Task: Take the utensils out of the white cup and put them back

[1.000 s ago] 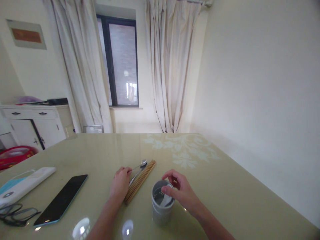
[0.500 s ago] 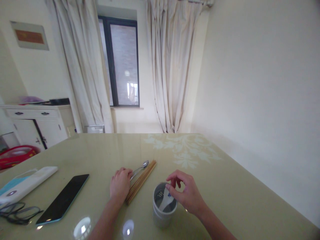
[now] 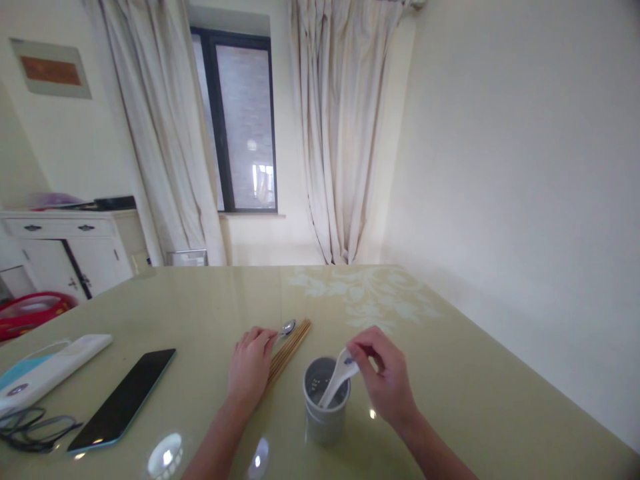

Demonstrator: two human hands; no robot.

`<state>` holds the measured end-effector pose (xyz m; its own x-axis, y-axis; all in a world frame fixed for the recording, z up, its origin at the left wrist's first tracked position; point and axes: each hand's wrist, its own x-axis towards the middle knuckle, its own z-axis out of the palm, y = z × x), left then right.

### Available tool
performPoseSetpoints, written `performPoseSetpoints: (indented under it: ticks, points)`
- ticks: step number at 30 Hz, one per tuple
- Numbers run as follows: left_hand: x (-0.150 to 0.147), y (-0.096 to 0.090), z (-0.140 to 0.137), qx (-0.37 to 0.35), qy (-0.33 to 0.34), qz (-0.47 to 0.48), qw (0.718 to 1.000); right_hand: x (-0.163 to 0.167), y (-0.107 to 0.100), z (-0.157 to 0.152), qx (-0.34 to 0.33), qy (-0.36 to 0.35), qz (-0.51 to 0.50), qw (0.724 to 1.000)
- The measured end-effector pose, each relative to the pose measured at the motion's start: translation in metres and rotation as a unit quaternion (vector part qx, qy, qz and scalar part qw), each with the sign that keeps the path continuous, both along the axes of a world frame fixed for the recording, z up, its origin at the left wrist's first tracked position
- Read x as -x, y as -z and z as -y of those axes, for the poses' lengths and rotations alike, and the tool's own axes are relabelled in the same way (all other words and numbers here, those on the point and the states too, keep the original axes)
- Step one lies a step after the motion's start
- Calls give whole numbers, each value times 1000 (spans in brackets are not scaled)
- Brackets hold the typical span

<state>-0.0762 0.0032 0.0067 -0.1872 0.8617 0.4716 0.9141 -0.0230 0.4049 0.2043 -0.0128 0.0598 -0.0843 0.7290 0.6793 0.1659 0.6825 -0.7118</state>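
Observation:
My right hand (image 3: 385,373) pinches the upper end of a white ceramic soup spoon (image 3: 339,381) with a small blue mark. Its lower end is still inside a grey cylindrical holder (image 3: 326,419) with holes in its bottom, which stands upright on the table. To the left, my left hand (image 3: 250,365) has its fingers closed on the handle of a metal spoon (image 3: 287,327), whose bowl points away from me. A bundle of wooden chopsticks (image 3: 293,347) lies just right of that hand, its near end partly hidden by the hand.
A black-screened tablet or phone (image 3: 123,400) lies left on the glossy table (image 3: 200,300). Beyond it are a white device (image 3: 55,373), a light-blue mask (image 3: 20,375) and glasses (image 3: 37,427). A wall (image 3: 525,200) runs along the table's right side.
My right hand has risen slightly and moved right, drawing the soup spoon partly up out of the holder. My left hand has shifted right along the metal spoon, over part of the chopsticks.

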Motion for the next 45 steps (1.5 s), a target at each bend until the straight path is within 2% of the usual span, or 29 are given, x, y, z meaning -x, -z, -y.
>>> performPoseSetpoints:
  ticks: [3,6,10,14,17,22,25,28,33,39,45]
  points:
    - [-9,-1,-1,-51,50,72,995,-6,2,-13,106,66,-141,982]
    - [-20,-1,-1,-80,110,165,977,-6,11,-27,181,88,-190,961]
    - [-38,-2,3,-33,183,252,950,8,29,-34,259,32,-186,947]
    - [-51,-3,5,22,232,316,920,23,42,-31,299,-13,-177,938]
    - [-43,-3,0,36,197,377,904,24,45,-30,314,-28,-185,931]
    - [3,4,-16,-21,32,397,917,17,41,-30,320,-19,-179,930]
    - [26,12,-23,-25,-25,377,925,17,40,-30,315,-18,-170,934]
    - [35,16,-27,-11,-38,357,933,19,40,-29,310,-22,-154,938]
    - [31,17,-28,28,-51,326,943,20,39,-29,296,-27,-140,944]
    - [21,10,-25,69,-118,228,964,20,37,-25,285,-33,-131,949]
    - [17,9,-21,100,-127,155,975,21,38,-23,292,-41,-129,947]
